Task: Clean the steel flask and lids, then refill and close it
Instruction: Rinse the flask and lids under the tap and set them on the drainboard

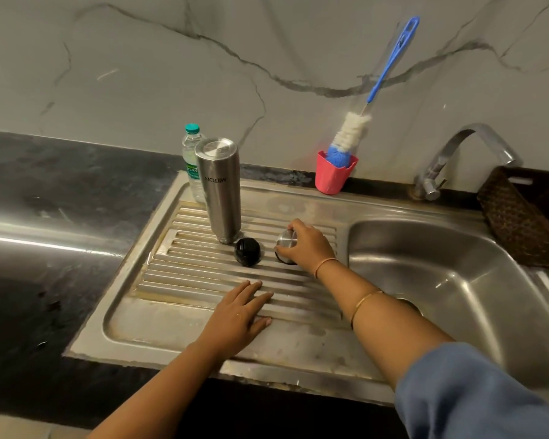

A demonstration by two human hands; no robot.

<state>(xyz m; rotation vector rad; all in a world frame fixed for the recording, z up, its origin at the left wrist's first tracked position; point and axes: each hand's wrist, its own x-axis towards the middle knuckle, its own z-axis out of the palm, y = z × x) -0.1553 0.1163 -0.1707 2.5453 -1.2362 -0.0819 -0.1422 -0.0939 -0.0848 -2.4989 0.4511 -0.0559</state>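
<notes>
The steel flask (221,188) stands upside down on the ribbed drainboard (184,280), its mouth on the ribs. Just right of its base lies a round black inner lid (247,251). Further right sits the steel outer lid (286,243), and my right hand (306,247) grips it from above with fingers curled around its rim. My left hand (240,315) lies flat on the drainboard nearer to me, fingers spread, holding nothing.
A plastic water bottle (191,153) with a teal cap stands behind the flask. A pink cup (333,174) holds a blue-handled bottle brush (355,128) against the wall. The tap (466,153) arches over the sink basin (450,280). A brown woven basket (526,213) sits at the right.
</notes>
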